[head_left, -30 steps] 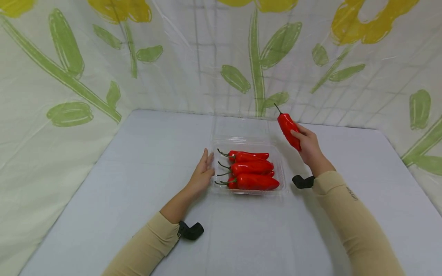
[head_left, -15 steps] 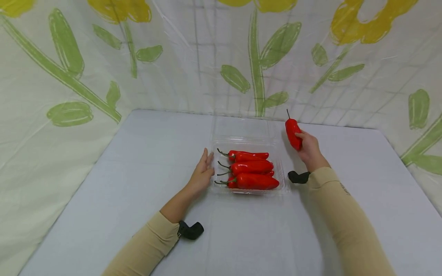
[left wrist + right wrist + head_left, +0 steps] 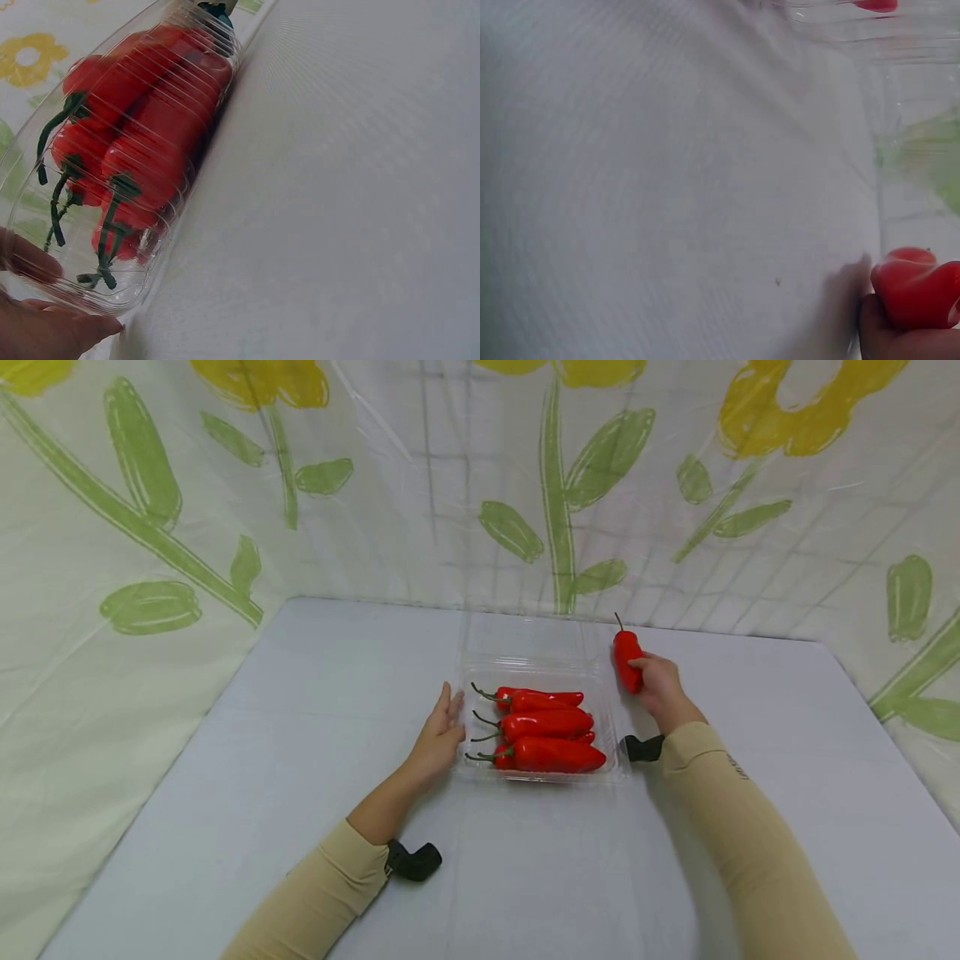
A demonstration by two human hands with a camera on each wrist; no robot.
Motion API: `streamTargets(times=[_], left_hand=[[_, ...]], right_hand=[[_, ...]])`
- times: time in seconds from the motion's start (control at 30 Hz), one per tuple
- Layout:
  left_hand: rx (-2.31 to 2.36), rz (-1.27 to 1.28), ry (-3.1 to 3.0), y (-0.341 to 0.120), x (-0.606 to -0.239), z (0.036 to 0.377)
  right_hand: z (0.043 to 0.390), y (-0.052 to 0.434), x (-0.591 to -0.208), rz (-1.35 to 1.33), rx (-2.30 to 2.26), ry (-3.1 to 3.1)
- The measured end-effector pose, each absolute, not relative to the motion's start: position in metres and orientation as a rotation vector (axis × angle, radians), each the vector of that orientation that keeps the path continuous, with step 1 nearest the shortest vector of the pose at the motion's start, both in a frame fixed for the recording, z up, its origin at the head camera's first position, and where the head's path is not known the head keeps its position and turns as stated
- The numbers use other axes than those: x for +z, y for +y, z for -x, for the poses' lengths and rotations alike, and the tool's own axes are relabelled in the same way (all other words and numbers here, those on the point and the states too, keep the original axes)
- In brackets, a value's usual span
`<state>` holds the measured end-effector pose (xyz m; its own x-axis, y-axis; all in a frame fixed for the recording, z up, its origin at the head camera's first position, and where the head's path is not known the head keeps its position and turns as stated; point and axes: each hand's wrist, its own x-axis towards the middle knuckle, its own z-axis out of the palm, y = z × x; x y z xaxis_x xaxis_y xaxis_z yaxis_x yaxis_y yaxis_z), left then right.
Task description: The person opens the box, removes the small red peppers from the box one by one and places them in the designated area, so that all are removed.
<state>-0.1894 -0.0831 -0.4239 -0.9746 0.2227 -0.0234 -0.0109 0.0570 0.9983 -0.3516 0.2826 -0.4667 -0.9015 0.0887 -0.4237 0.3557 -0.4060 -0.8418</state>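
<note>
A clear plastic clamshell container (image 3: pixel 613 747) lies open on the table, holding several red chili peppers (image 3: pixel 551 724) with green stems pointing left. My left hand (image 3: pixel 437 739) rests against its left side, fingers extended; the left wrist view shows the thumb (image 3: pixel 94 330) touching the container's end. To the right of the container, my right hand (image 3: pixel 663 692) grips one red chili pepper (image 3: pixel 627 662) by its lower end, stem pointing up and away. In the right wrist view only this pepper's blunt end (image 3: pixel 915 300) shows, at the lower right.
The container's transparent lid (image 3: pixel 528 635) is folded back toward the wall. A white table (image 3: pixel 300 752) surrounds the container. Behind it hangs a white curtain (image 3: pixel 390 527) printed with yellow flowers and green leaves. Black cameras (image 3: pixel 416 862) sit on both wrists.
My right hand has come nearer, shifting slightly left and lower, with the chili pepper turned more upright. The left hand, the container and the peppers in it stay in place.
</note>
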Motion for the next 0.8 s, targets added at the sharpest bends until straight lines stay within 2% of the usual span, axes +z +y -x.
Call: streamTargets(times=[0.07,0.17,0.37,0.8], left_hand=[[2.036,-0.213,2.15,-0.083,-0.424,0.19],[2.043,-0.224,2.142,-0.083,-0.425,0.19],[2.051,-0.238,2.135,-0.083,-0.425,0.19],[2.03,-0.236,2.165,-0.083,-0.424,0.19]], right_hand=[[0.349,0.276,-0.464,-0.624,-2.362,1.744],[0.321,0.248,-0.425,-0.704,-2.221,1.9],[0.296,0.229,-0.392,-0.714,-2.137,2.0],[0.301,0.237,-0.402,-0.641,-2.052,2.12]])
